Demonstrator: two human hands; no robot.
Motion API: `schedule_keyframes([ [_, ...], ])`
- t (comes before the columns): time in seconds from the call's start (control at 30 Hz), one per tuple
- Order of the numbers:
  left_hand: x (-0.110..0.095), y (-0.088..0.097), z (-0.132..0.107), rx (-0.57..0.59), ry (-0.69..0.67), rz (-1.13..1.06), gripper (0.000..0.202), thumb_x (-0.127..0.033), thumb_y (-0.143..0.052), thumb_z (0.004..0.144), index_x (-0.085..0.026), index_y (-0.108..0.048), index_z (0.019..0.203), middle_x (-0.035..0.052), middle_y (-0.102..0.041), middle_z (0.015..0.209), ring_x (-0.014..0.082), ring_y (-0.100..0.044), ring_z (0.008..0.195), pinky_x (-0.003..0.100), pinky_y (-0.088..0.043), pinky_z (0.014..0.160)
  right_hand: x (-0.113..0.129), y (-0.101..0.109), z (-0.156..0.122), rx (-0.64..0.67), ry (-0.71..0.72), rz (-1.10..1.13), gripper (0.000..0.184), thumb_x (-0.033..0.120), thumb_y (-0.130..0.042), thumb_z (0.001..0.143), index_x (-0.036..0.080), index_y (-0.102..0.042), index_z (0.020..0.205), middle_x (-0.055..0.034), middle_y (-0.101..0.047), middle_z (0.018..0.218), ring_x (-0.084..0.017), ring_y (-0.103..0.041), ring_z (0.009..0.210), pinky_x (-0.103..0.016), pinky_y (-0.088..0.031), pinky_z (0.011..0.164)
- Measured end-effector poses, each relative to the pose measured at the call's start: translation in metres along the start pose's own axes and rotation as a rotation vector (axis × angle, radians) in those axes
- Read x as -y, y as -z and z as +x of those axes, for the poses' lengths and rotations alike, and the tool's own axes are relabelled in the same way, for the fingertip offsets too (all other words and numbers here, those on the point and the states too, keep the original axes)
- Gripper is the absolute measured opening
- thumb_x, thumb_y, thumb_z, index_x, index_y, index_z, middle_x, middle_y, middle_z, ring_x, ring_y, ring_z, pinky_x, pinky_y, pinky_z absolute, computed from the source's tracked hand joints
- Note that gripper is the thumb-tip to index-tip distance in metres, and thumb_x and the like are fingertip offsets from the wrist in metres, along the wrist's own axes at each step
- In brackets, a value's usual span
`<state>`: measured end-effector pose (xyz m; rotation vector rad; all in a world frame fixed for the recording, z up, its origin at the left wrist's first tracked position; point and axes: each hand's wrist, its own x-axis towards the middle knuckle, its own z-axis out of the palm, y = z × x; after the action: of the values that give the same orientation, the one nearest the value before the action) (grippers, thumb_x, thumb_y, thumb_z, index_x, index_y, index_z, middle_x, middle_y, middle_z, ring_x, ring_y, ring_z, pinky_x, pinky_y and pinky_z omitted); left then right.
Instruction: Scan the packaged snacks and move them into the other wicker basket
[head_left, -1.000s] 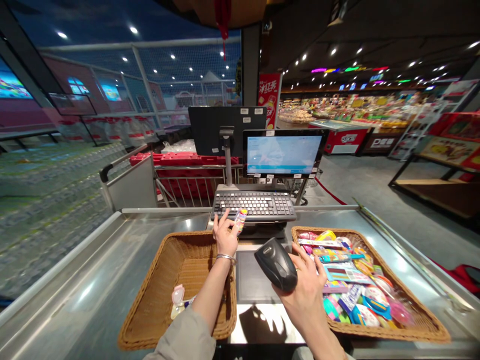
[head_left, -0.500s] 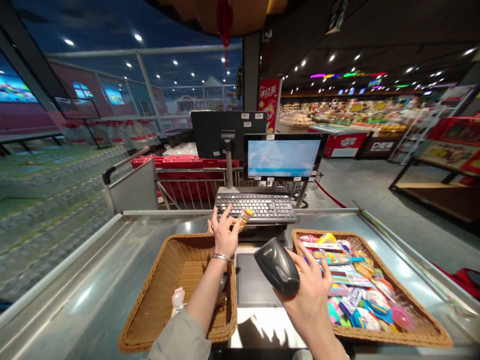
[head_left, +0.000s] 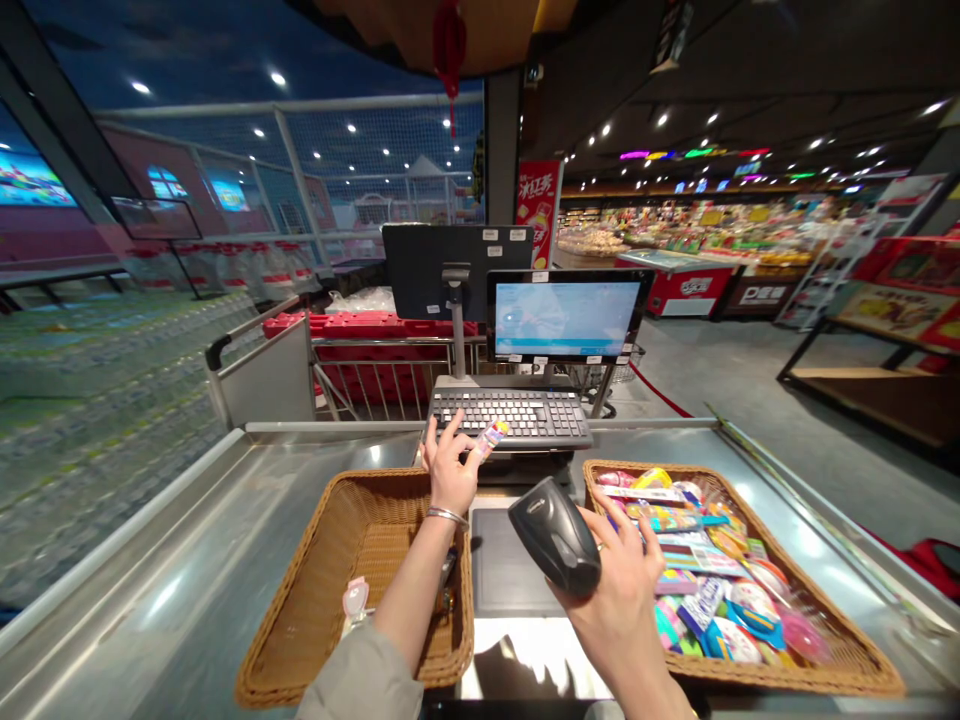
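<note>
My left hand (head_left: 452, 470) pinches a small, brightly coloured tube-shaped item (head_left: 491, 439) with a yellow and red end, just in front of the keyboard (head_left: 511, 417). Its other fingers spread over the keyboard's left side; whether they touch the keys I cannot tell. In my right hand (head_left: 622, 585) is a black barcode scanner (head_left: 555, 535), its head tilted up and left toward the small item, apart from it. The scanner's handle is hidden by the palm. To the right, a wicker basket (head_left: 862, 640) holds many colourful packaged sweets or toys (head_left: 720, 590), partly behind my right fingers.
Under my left forearm stands another wicker basket (head_left: 300, 590) with a pale pink item (head_left: 355, 600) and dark things inside. A grey flat plate (head_left: 510, 560) lies between the baskets on the metal counter (head_left: 187, 560). A lit monitor (head_left: 568, 315) stands behind the keyboard.
The small tube has been turned in my left fingers, so a pinker, lighter side now shows. My left hand has barely shifted. The scanner and my right hand stay in place.
</note>
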<state>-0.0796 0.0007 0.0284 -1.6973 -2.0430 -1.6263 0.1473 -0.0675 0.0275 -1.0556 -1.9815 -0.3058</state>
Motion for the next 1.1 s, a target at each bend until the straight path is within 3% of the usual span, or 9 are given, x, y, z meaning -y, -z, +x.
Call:
schedule_keyframes([
  [0.4, 0.003, -0.002, 0.002, 0.009, 0.014, -0.014, 0.023, -0.028, -0.061, 0.084, -0.021, -0.058, 0.062, 0.0036, -0.056, 0.139, 0.0307, -0.026, 0.144, 0.063, -0.016, 0.115, -0.001, -0.002, -0.001, 0.025, -0.013, -0.003, 0.024, 0.03, -0.062, 0.076, 0.025, -0.06, 0.1, -0.0044, -0.065, 0.107, -0.029, -0.046, 0.124, -0.052, -0.022, 0.106],
  [0.57, -0.002, -0.002, 0.001, 0.031, 0.004, 0.007, 0.023, -0.029, -0.06, 0.085, -0.021, -0.06, 0.063, 0.0037, -0.057, 0.139, 0.0311, -0.025, 0.144, 0.063, -0.017, 0.114, 0.001, 0.001, 0.001, 0.002, -0.055, -0.001, 0.029, 0.034, -0.06, 0.079, 0.025, -0.059, 0.106, -0.0055, -0.063, 0.12, -0.031, -0.042, 0.131, -0.055, -0.021, 0.107],
  [0.8, -0.019, -0.005, -0.001, 0.112, -0.02, 0.091, 0.02, -0.03, -0.06, 0.087, -0.023, -0.065, 0.068, -0.0027, -0.048, 0.146, 0.0318, -0.014, 0.147, 0.069, -0.011, 0.112, -0.001, 0.006, 0.001, -0.034, -0.191, 0.014, 0.038, 0.03, -0.056, 0.077, 0.025, -0.057, 0.115, -0.0058, -0.062, 0.127, -0.031, -0.044, 0.13, -0.057, -0.022, 0.108],
  [1.1, -0.048, -0.011, -0.004, 0.141, -0.156, 0.179, 0.019, -0.031, -0.06, 0.087, -0.025, -0.067, 0.07, -0.0059, -0.044, 0.149, 0.0308, -0.008, 0.149, 0.069, -0.007, 0.112, -0.029, 0.012, -0.007, -0.132, -0.241, -0.028, 0.039, 0.038, -0.055, 0.081, 0.022, -0.056, 0.116, -0.0096, -0.065, 0.118, -0.032, -0.048, 0.126, -0.056, -0.025, 0.106],
])
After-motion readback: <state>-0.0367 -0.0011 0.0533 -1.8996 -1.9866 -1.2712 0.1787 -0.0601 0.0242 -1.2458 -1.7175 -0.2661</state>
